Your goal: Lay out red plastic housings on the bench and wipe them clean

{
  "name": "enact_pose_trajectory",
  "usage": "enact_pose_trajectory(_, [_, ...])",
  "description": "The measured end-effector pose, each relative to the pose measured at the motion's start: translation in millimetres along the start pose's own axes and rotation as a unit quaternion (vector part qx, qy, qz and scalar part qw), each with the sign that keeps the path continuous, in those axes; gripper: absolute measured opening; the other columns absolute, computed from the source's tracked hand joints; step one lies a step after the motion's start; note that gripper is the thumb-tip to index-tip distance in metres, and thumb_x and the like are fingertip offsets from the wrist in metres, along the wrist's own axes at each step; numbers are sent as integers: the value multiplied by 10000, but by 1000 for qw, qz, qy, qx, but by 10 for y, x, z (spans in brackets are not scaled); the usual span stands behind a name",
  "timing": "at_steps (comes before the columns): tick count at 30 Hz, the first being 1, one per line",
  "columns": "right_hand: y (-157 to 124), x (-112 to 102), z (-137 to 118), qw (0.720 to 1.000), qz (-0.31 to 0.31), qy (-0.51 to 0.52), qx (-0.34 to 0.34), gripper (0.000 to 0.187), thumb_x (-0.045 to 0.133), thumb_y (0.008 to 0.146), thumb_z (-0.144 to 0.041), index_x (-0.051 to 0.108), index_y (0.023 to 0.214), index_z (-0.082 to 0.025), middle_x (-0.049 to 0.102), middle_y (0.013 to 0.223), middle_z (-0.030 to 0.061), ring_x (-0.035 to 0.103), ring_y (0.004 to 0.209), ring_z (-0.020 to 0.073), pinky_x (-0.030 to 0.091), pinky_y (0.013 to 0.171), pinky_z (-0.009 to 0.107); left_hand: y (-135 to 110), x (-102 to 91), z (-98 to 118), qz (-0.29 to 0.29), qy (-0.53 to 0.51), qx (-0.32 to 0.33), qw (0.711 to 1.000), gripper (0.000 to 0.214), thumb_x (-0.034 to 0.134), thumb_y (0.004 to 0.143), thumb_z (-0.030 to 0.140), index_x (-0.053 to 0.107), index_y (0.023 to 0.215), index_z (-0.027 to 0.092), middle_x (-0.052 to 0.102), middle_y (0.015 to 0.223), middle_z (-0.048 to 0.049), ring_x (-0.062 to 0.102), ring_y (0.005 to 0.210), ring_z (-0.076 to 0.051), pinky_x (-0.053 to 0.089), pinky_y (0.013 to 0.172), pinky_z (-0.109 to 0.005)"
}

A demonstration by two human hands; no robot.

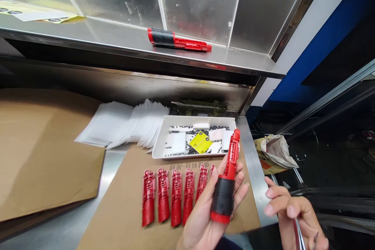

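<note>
My left hand (202, 222) is wrapped round a red plastic tool housing with a black sleeve (223, 195), its narrow red end pointing up. To the right, off the cardboard's edge, my right hand (295, 211) holds metal tweezers (299, 234) low in the palm, with the index finger and others partly stretched out. On the cardboard sheet (117, 207) several red half-shells (176, 199) lie in a row beside my left hand, which partly covers the row's right end. Behind them stands a white tray (156, 146) with small black parts, white foam blocks and a yellow label (200, 142).
Another red-and-black housing (164, 38) lies on the metal shelf (102, 33) above. A fanned stack of white sheets (140, 121) is left of the tray, next to large cardboard (43, 152). A paper bag (274, 154) stands beyond the table's right edge.
</note>
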State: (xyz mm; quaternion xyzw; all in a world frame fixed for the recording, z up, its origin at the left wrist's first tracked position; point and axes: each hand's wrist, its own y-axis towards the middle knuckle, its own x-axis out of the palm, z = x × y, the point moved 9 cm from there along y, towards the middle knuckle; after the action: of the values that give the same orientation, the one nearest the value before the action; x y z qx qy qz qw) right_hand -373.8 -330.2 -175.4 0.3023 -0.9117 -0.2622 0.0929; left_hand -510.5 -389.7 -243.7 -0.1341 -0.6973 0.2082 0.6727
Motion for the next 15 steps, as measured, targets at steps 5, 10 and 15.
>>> enact_pose_trajectory(5, [-215, -466, 653, 964, 186, -46, 185, 320, 522, 902, -457, 506, 1136, -239, 706, 1050, 80, 670, 1015, 234, 549, 856, 427, 21, -27, 72, 9, 18, 0, 1000, 397, 521, 930, 253, 536, 1312, 143, 683, 1172, -176, 711, 844, -197, 606, 793, -342])
enact_pose_trajectory(10, [-300, -639, 1818, 898, 113, -266, 332, 511, 533, 829, -568, 544, 1109, -140, 670, 963, 108, 690, 760, 219, 562, 678, 367, 16, -297, 485, 70, 147, 80, 983, 400, 553, 909, 221, 543, 1299, 135, 673, 1173, -155, 653, 677, -129, 597, 682, -254])
enact_pose_trajectory(15, [-311, -445, 2636, 832, -6, -414, 369, 313, 623, 848, -409, 627, 1016, -145, 674, 840, 28, 649, 731, 167, 518, 769, 377, -111, -955, 918, 164, 171, 163, 958, 626, 732, 777, 269, 484, 1344, 169, 722, 796, -56, 636, 595, -142, 585, 630, -237])
